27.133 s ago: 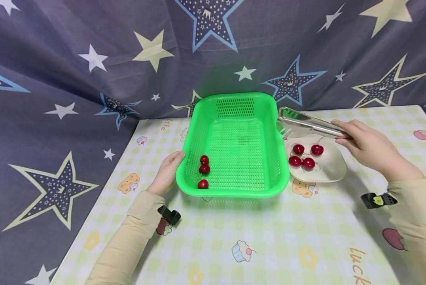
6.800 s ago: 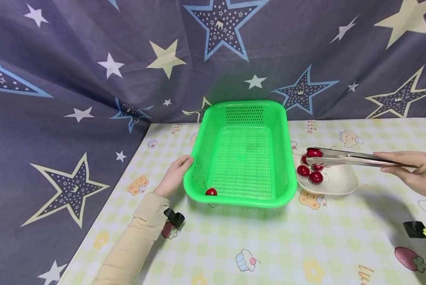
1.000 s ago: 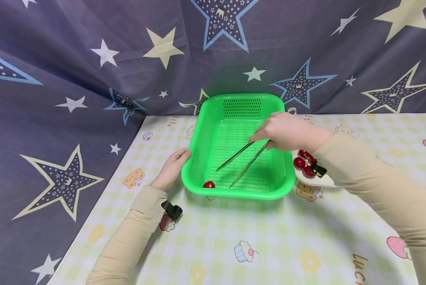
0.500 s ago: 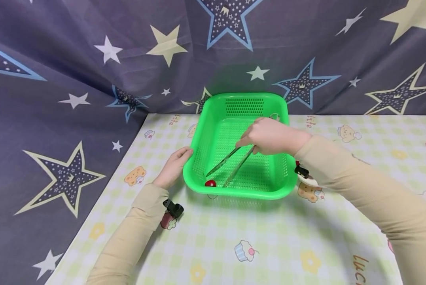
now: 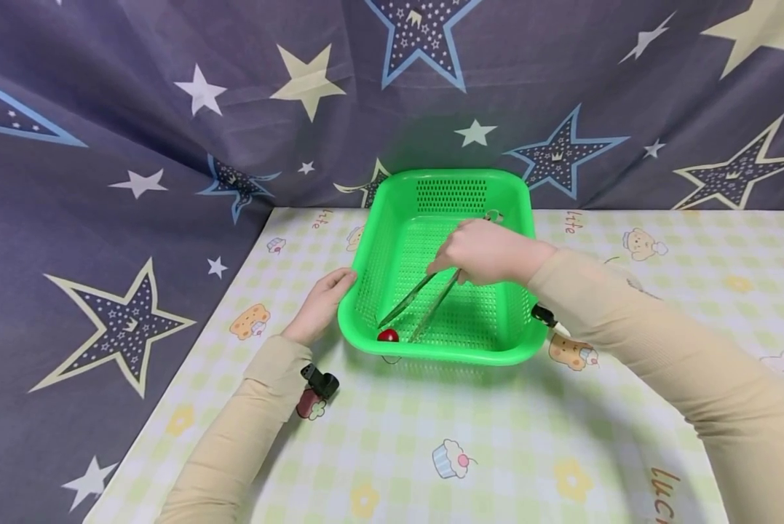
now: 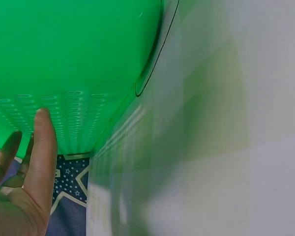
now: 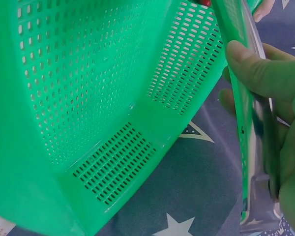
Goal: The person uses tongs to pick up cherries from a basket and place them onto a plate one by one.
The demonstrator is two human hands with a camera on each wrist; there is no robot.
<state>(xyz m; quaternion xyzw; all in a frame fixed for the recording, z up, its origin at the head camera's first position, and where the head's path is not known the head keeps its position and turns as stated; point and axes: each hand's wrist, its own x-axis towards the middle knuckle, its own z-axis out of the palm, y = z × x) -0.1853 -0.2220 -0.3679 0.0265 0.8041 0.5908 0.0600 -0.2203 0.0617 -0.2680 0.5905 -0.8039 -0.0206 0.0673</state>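
Note:
A single red cherry (image 5: 388, 335) lies in the near left corner of a green plastic basket (image 5: 444, 354). My right hand (image 5: 490, 251), over the middle of the basket, holds metal tongs (image 7: 255, 147) that slant down to the left. The tongs' tips are spread, one on each side of the cherry. My left hand (image 5: 322, 302) grips the basket's left rim, its thumb (image 6: 43, 157) along the outer wall in the left wrist view. The white plate seen earlier right of the basket is mostly hidden behind my right sleeve (image 5: 627, 320).
A checked cloth (image 5: 392, 437) with printed cakes and bears covers the table. Behind and to the left hangs a dark curtain (image 5: 234, 116) with stars, close to the basket's far end.
Earlier the basket held three cherries; since 6.8 seconds ago one lies there, with several on the plate. My right hand has come left from the plate, bringing the tongs' tips around the cherry.

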